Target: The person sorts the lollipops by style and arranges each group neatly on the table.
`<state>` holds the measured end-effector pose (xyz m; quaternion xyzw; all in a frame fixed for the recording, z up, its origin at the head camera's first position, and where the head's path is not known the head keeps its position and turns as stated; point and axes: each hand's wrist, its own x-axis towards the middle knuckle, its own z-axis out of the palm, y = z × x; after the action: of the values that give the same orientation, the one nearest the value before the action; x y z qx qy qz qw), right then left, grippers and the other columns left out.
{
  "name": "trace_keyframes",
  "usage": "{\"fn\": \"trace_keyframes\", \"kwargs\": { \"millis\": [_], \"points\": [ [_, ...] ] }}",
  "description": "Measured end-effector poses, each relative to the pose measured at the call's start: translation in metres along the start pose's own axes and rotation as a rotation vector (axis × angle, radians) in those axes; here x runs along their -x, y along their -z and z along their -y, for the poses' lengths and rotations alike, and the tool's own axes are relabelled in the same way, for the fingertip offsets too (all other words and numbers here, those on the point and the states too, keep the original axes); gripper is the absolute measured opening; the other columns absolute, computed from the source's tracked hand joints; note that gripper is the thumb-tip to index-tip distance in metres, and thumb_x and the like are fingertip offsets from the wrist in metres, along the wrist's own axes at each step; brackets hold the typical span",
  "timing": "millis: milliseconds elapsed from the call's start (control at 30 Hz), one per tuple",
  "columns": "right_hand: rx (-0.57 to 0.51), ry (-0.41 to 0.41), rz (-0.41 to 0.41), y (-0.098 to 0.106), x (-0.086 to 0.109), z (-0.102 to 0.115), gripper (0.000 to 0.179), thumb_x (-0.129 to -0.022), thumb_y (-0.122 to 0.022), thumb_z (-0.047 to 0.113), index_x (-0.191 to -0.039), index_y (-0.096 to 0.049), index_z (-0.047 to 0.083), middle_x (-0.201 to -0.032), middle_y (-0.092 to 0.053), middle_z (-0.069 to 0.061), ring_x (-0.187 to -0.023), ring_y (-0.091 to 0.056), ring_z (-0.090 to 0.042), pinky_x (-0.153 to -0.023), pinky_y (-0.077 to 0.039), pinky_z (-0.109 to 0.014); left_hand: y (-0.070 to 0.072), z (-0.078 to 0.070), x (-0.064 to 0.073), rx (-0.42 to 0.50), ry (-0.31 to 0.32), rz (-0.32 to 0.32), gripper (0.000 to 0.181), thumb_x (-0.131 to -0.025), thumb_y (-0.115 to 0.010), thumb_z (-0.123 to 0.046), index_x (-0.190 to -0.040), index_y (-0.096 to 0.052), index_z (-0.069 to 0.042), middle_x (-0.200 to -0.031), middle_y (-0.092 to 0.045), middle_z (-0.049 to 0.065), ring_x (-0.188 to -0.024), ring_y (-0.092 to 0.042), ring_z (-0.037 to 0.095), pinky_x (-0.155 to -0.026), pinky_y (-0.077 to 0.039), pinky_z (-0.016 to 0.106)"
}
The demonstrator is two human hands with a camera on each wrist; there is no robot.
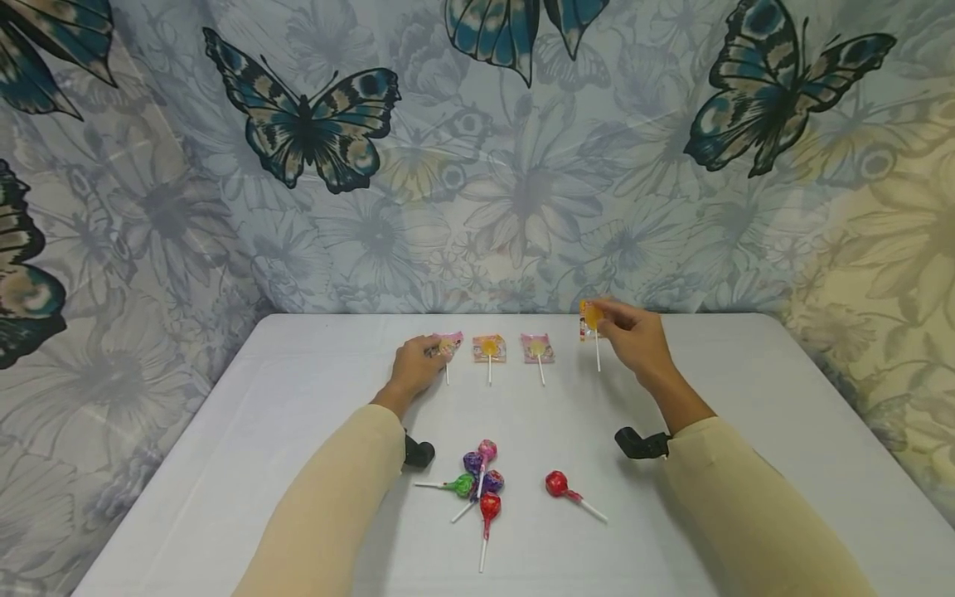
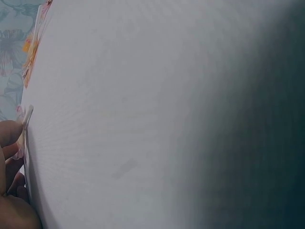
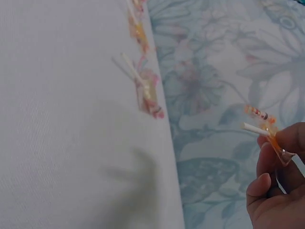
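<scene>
At the near side of the white tabletop (image 1: 224, 464), a red-wrapped ball lollipop (image 1: 490, 504), a green-wrapped ball lollipop (image 1: 463, 485), purple-wrapped ball lollipops (image 1: 493, 480) and a pink-wrapped ball lollipop (image 1: 487, 449) are lying in a cluster; a second red ball lollipop (image 1: 556, 483) is lying apart, to the right; farther out, both forearms are angling inward from cream sleeves (image 1: 328, 506).

Near the far edge, the left hand (image 1: 414, 366) is resting low, its digits narrowed and pinching the wrapper of a pink-wrapped flat lollipop (image 1: 449, 342) at the row's left end; to its right, an orange flat lollipop (image 1: 489, 347) and a pale yellow flat lollipop (image 1: 538, 347) are lying untouched, sticks pointing nearward; beyond a gap, the right hand (image 1: 634, 336) is holding a second orange flat lollipop (image 1: 592, 317) above the surface, thumb and fingers pinching the wrapper's side, its stick (image 1: 598, 355) hanging clear.

By judgement, the operator is setting flat lollipops in line; the next move is calling for a level lowering beside the pale yellow one, then release; behind, a butterfly-print cloth (image 1: 530, 199) is hanging.
</scene>
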<state>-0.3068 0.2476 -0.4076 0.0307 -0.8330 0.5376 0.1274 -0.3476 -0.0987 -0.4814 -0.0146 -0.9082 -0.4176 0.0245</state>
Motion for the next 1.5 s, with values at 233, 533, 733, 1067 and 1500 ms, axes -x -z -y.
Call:
{"fn": "trace_keyframes", "kwargs": {
  "millis": [233, 533, 733, 1067, 1500],
  "points": [
    [0.015, -0.078, 0.034, -0.006, -0.010, -0.017, 0.036, -0.094, -0.058, 0.005, -0.129, -0.062, 0.007, -0.132, -0.055, -0.015, -0.110, -0.053, -0.027, -0.073, -0.047, -0.018, 0.000, 0.000, 0.001, 0.011, 0.001, 0.003, 0.045, -0.090, -0.068, -0.022, -0.131, -0.059, -0.005, -0.141, -0.047, 0.017, -0.133, -0.037, 0.034, -0.109, -0.026, 0.043],
    [0.101, -0.178, 0.079, -0.018, -0.018, -0.036, 0.035, -0.095, -0.057, 0.008, -0.130, -0.062, 0.008, -0.125, -0.058, -0.015, -0.105, -0.052, -0.028, -0.074, -0.048, -0.030, 0.001, -0.001, 0.001, 0.000, -0.011, -0.007, 0.044, -0.090, -0.069, -0.021, -0.130, -0.060, -0.005, -0.140, -0.048, 0.017, -0.133, -0.038, 0.035, -0.109, -0.026, 0.043],
    [0.194, -0.189, 0.097, -0.022, -0.019, -0.047, 0.033, -0.096, -0.056, 0.010, -0.128, -0.063, 0.009, -0.134, -0.054, -0.016, -0.121, -0.048, -0.034, -0.096, -0.042, -0.046, 0.001, -0.003, 0.000, -0.004, -0.013, -0.005, 0.045, -0.091, -0.068, -0.021, -0.131, -0.060, -0.005, -0.140, -0.047, 0.018, -0.133, -0.038, 0.034, -0.109, -0.026, 0.043],
    [0.296, -0.159, 0.121, -0.027, -0.023, -0.056, 0.034, -0.093, -0.056, 0.009, -0.127, -0.063, 0.005, -0.131, -0.056, -0.019, -0.119, -0.050, -0.037, -0.094, -0.042, -0.048, 0.001, -0.004, 0.001, 0.005, -0.009, -0.004, 0.044, -0.091, -0.068, -0.018, -0.131, -0.060, -0.004, -0.141, -0.047, 0.018, -0.134, -0.036, 0.033, -0.109, -0.026, 0.042],
    [0.469, -0.110, 0.141, -0.030, -0.020, -0.058, 0.034, -0.092, -0.053, 0.007, -0.123, -0.064, -0.001, -0.125, -0.055, -0.026, -0.112, -0.052, -0.042, -0.091, -0.042, -0.053, -0.001, 0.000, 0.000, 0.006, 0.004, 0.000, 0.045, -0.091, -0.068, -0.020, -0.132, -0.059, -0.005, -0.141, -0.047, 0.018, -0.133, -0.038, 0.033, -0.109, -0.026, 0.041]
  ]
}}
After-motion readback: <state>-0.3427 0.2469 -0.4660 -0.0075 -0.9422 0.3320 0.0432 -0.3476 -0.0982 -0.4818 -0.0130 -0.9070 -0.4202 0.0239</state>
